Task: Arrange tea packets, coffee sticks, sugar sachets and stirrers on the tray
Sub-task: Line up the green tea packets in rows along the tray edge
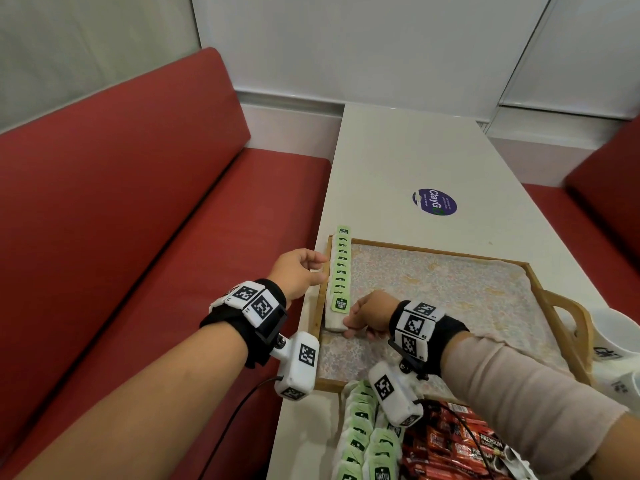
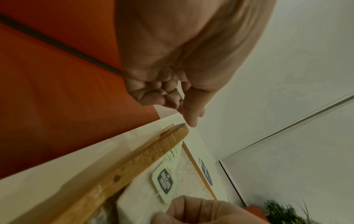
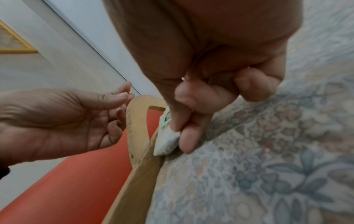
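A wooden tray (image 1: 433,251) lined with a floral cloth (image 3: 268,166) lies on the white table. A row of overlapping green-tagged tea packets (image 1: 341,268) runs along its left inner edge. My right hand (image 1: 349,329) pinches the nearest tea packet (image 1: 335,322) at the row's near end; in the right wrist view the thumb and fingers of that hand (image 3: 182,130) press the white packet (image 3: 166,144) against the tray's side. My left hand (image 1: 311,268) hovers outside the left handle (image 3: 136,121), fingers loosely curled and holding nothing (image 2: 172,98).
A loose heap of tea packets (image 1: 360,438) and red coffee sticks (image 1: 460,441) lies at the table's near edge. White cups (image 1: 613,337) stand by the tray's right handle. A red bench (image 1: 138,202) is to the left. A round purple sticker (image 1: 434,201) sits beyond the tray.
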The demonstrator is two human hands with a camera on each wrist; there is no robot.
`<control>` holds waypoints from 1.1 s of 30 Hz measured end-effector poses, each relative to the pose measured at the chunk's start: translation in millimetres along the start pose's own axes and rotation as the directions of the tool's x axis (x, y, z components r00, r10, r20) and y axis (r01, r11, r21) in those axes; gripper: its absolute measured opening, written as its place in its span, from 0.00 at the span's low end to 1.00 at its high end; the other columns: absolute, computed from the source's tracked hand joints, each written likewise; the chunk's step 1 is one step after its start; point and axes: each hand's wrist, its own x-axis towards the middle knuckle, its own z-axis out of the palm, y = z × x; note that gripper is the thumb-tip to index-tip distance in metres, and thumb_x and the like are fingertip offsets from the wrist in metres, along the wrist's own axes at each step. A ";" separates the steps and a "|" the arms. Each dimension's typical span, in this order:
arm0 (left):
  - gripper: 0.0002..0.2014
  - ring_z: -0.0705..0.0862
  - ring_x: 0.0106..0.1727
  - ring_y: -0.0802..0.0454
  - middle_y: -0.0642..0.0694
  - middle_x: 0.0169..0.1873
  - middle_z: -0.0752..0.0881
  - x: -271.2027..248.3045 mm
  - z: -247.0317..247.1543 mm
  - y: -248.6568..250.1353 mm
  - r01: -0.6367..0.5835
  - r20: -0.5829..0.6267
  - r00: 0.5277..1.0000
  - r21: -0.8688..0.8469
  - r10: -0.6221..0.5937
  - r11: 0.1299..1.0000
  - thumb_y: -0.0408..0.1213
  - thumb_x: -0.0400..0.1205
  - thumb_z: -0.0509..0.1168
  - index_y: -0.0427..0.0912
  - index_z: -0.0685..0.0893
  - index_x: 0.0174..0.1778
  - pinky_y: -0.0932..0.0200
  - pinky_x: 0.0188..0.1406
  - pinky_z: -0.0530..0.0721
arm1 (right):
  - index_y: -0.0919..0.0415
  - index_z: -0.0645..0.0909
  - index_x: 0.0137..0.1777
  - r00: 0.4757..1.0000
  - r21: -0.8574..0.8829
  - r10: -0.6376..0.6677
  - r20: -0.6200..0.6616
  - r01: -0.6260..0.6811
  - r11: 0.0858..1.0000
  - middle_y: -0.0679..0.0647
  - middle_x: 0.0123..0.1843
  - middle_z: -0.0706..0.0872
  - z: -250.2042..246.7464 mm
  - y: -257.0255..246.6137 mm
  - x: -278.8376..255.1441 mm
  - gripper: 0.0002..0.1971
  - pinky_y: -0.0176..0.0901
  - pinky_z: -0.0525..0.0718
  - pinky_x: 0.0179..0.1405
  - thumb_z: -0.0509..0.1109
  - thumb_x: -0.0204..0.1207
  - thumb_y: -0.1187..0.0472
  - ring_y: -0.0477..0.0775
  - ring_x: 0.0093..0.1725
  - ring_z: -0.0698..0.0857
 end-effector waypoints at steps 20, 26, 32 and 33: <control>0.15 0.78 0.41 0.62 0.51 0.39 0.80 1.7 1.0 -2.4 0.013 0.017 1.000 -0.015 -0.013 1.000 0.17 0.74 0.69 0.37 0.83 0.53 0.73 0.41 0.79 | 0.59 0.84 0.38 0.998 -0.317 -0.041 -0.047 0.024 0.948 0.53 0.37 0.90 -6.4 -13.4 -3.0 0.07 0.35 0.77 0.26 0.79 0.69 0.60 0.47 0.26 0.80; 0.16 0.78 0.39 0.63 0.51 0.38 0.79 1.8 1.3 -0.4 0.006 0.014 1.000 -0.002 -0.006 1.000 0.17 0.74 0.69 0.32 0.82 0.57 0.79 0.34 0.79 | 0.66 0.85 0.51 0.999 -0.342 -0.012 -0.033 0.000 0.940 0.56 0.41 0.90 1.8 -12.9 -1.2 0.10 0.32 0.78 0.23 0.76 0.73 0.61 0.45 0.22 0.80; 0.16 0.78 0.40 0.63 0.51 0.38 0.79 1.2 1.0 -1.1 0.011 0.013 1.000 -0.012 -0.011 1.000 0.17 0.75 0.69 0.30 0.82 0.58 0.79 0.35 0.80 | 0.63 0.83 0.48 0.999 -0.285 0.026 -0.042 -0.037 0.958 0.52 0.30 0.86 2.6 -10.3 2.5 0.07 0.34 0.76 0.23 0.74 0.75 0.61 0.42 0.14 0.77; 0.16 0.77 0.40 0.64 0.51 0.38 0.79 1.2 1.0 -1.3 0.011 0.011 1.000 -0.014 -0.011 1.000 0.17 0.75 0.69 0.30 0.82 0.58 0.80 0.35 0.80 | 0.62 0.83 0.46 0.999 -0.261 0.039 -0.038 -0.047 0.964 0.52 0.28 0.86 2.5 -9.8 1.9 0.05 0.33 0.74 0.23 0.74 0.75 0.61 0.42 0.13 0.76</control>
